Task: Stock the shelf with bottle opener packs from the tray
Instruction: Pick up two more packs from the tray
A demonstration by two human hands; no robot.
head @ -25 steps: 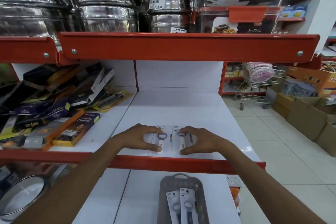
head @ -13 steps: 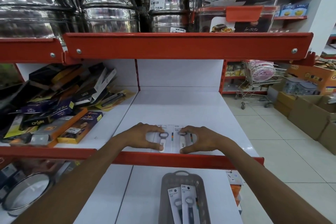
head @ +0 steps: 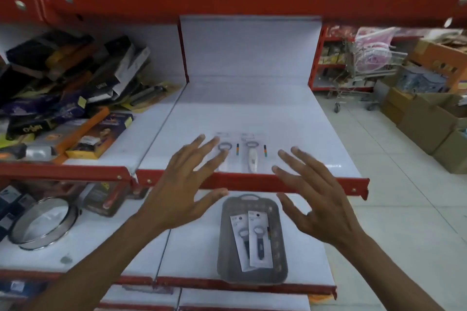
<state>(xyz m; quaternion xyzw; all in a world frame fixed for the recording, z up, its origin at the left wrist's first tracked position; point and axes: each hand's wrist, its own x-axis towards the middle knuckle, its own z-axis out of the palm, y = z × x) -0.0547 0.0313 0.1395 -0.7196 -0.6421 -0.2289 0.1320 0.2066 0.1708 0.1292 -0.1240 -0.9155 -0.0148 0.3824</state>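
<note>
Both your hands hang empty in the air with fingers spread: your left hand (head: 188, 185) in front of the shelf edge, its fingertips over the left pack, your right hand (head: 312, 193) a little to the right of it. Neither pinches or presses anything.

Two bottle opener packs (head: 241, 153) lie flat side by side near the front of the white shelf (head: 247, 108), just behind its red lip. Two more packs (head: 251, 240) lie in the gray tray (head: 252, 272) on the shelf below, leaning slightly against each other.

By the look of it you are between a placing and the next pick. The next move calls for you to drop your hands to the tray, take the two packs there (thin cards, so slide a fingertip under an edge), and lay them on the shelf beside or behind the pair already set down.

Your left fingers cover much of the left pack, so its opener shows only at the ring. The print on all the cards is too small to read, and the frame is smeared at the edges; whether more packs lie beneath the two in the tray cannot be told
</note>
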